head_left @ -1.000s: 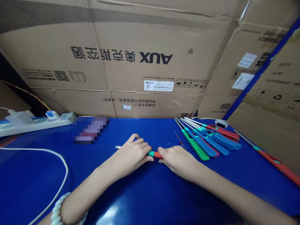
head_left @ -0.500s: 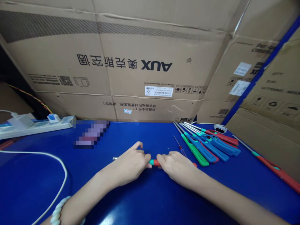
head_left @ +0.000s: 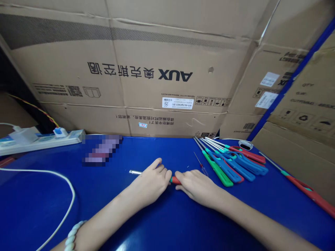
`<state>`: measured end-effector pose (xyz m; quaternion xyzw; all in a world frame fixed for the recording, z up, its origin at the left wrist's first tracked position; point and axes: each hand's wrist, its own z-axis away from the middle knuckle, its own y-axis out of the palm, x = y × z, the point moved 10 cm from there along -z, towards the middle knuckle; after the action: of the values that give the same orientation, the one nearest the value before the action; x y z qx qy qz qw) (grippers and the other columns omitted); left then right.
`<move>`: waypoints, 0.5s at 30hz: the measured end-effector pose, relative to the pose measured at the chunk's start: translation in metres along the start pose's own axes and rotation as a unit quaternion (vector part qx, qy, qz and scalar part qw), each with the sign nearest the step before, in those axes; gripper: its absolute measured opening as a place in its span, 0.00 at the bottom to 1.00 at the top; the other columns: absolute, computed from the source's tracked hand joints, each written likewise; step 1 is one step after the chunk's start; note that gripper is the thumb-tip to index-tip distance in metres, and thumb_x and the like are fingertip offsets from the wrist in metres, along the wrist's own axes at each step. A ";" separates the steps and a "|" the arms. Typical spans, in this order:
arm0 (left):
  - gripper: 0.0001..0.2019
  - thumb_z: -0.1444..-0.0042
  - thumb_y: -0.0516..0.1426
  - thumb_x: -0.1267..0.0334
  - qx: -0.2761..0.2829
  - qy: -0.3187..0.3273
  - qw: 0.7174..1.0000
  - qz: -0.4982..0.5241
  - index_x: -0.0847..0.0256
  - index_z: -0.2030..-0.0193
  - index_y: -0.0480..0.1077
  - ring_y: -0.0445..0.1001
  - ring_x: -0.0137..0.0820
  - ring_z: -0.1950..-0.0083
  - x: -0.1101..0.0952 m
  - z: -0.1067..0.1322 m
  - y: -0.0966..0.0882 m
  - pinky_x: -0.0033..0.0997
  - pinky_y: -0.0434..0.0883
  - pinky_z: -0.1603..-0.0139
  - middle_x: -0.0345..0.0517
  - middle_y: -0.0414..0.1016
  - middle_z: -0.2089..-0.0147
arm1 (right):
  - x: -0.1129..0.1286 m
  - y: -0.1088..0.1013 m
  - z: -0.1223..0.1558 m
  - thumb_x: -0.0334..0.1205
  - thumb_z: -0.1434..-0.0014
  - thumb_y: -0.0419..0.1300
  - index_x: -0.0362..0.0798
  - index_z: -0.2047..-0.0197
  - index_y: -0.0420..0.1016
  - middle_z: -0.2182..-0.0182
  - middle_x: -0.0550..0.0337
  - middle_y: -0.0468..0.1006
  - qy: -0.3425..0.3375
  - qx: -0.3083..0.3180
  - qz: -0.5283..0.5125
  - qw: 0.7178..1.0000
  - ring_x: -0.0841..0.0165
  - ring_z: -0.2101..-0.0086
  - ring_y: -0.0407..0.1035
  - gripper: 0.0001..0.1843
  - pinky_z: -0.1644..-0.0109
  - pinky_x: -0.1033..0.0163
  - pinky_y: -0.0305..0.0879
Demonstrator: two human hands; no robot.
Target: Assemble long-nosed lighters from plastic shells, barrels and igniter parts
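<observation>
Between my two hands lies a red long-neck gas lighter (head_left: 176,180) with a green collar, held level just above the blue table. My left hand (head_left: 153,179) is closed around its collar end and metal tube, whose silver tip pokes out on the left. My right hand (head_left: 196,184) is wrapped over the red handle and hides most of it. Just beyond my right hand a small screwdriver (head_left: 203,169) with a clear, reddish handle rests on the table. To the right lies a pile of long-neck lighters with blue (head_left: 239,167), green (head_left: 217,169) and red handles.
Another red lighter (head_left: 300,184) lies by the cardboard at the far right. A white device (head_left: 246,145) sits behind the pile. At left are a power strip (head_left: 70,138), a white cable (head_left: 66,179) and a pixelated purple item (head_left: 104,150). Cardboard (head_left: 146,45) walls the back.
My left hand has shifted slightly right, nearer my right hand, so less of the green collar shows. More of the metal tube's tip is visible on the left.
</observation>
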<state>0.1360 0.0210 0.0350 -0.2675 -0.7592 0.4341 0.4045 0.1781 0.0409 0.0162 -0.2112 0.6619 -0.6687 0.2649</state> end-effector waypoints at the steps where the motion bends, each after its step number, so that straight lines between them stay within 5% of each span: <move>1: 0.11 0.37 0.48 0.72 0.000 -0.008 1.000 0.013 0.63 0.69 0.65 0.69 0.36 0.70 0.003 0.000 -0.001 0.44 0.58 0.49 0.43 0.69 0.72 | -0.001 -0.002 -0.001 0.39 0.37 0.57 0.44 0.60 0.68 0.67 0.52 0.79 0.002 0.003 -0.012 1.000 0.60 0.68 0.75 0.07 0.71 0.64 0.52; 6: 0.13 0.34 0.45 0.68 -0.007 -0.050 0.997 0.054 0.63 0.69 0.65 0.68 0.35 0.71 0.026 0.003 -0.010 0.44 0.58 0.50 0.43 0.69 0.73 | -0.015 -0.021 0.002 0.44 0.39 0.61 0.48 0.56 0.68 0.67 0.58 0.78 -0.006 -0.004 -0.112 0.994 0.63 0.66 0.73 0.11 0.68 0.66 0.52; 11: 0.17 0.32 0.42 0.66 -0.017 -0.092 0.992 0.080 0.62 0.70 0.64 0.67 0.35 0.71 0.049 0.011 -0.018 0.44 0.58 0.53 0.43 0.68 0.74 | -0.038 -0.028 0.008 0.44 0.37 0.57 0.47 0.62 0.70 0.72 0.62 0.75 0.000 -0.008 -0.144 0.990 0.68 0.71 0.69 0.08 0.69 0.68 0.51; 15: 0.09 0.34 0.47 0.63 -0.002 -0.085 0.987 0.134 0.61 0.59 0.67 0.69 0.36 0.61 0.044 0.010 -0.021 0.42 0.57 0.50 0.45 0.73 0.64 | -0.032 -0.030 0.008 0.45 0.35 0.54 0.46 0.63 0.69 0.73 0.60 0.74 -0.011 -0.024 -0.114 0.993 0.68 0.71 0.69 0.11 0.69 0.67 0.50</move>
<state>0.1034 0.0397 0.0673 -0.3295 -0.7492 0.5038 0.2761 0.2055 0.0545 0.0486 -0.2988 0.6464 -0.6760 0.1894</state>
